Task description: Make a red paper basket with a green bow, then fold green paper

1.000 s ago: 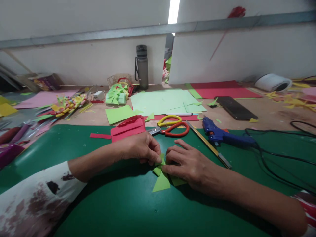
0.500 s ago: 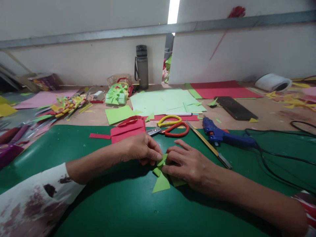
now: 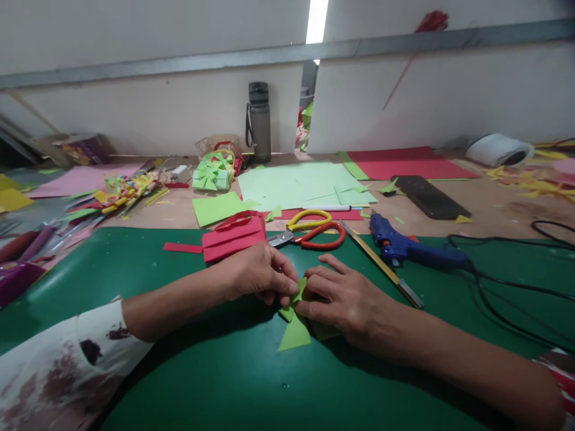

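Observation:
A small folded piece of light green paper (image 3: 294,329) lies on the green cutting mat (image 3: 224,371) in front of me. My left hand (image 3: 263,274) pinches a raised flap of it at its top. My right hand (image 3: 344,298) presses the paper down from the right, fingers curled and fingertips on the fold. Part of the paper is hidden under my right hand.
Just beyond my hands lie folded red paper (image 3: 232,236), red and yellow scissors (image 3: 314,230), a yellow utility knife (image 3: 381,265) and a blue glue gun (image 3: 411,248) with a black cable. Green sheets (image 3: 300,182), a phone (image 3: 430,196), a grey bottle (image 3: 259,121) and paper scraps are farther back.
My left fingers have lifted a small flap of the green paper and folded it upward. My right hand has stayed pressed on the paper.

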Demonstrator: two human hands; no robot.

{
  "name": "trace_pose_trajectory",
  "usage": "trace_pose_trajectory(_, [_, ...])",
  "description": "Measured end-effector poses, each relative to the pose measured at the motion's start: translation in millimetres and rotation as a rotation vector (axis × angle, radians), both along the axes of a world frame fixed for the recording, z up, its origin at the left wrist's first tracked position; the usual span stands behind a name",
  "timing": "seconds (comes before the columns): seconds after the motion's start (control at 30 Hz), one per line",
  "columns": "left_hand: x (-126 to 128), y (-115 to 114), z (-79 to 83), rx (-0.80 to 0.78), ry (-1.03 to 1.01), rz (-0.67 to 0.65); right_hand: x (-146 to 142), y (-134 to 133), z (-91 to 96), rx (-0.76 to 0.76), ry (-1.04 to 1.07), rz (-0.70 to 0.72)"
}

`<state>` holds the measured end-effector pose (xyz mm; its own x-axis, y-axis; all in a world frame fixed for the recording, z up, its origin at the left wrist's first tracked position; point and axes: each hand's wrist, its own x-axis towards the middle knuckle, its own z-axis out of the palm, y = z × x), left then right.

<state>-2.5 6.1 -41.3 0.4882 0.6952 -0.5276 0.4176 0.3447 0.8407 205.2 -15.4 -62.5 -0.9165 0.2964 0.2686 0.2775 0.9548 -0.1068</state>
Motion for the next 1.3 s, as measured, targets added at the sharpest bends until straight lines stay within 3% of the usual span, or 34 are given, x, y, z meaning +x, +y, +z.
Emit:
trace_pose_trajectory(0.2, [2, -2, 3.8, -0.019, -0.003, 0.016, 0, -1, 1.5, -0.011, -0.012, -0.013])
trace_pose_trajectory(0.83, [0, 3, 5.8, 0.109, 0.054, -0.164, -2, -2, 4.8, -0.011, -0.009, -0.01])
trace_pose_trajectory(1.13, [-1, 5, 11.9, 0.306, 0.175, -0.393, 1, -1, -1.9, 0.044, 0.058, -0.035])
trace_pose_trajectory(1.3, [1, 7, 14.2, 0.402, 0.289, -0.492, 1, -1, -7.2, 0.072, 0.13, -0.115])
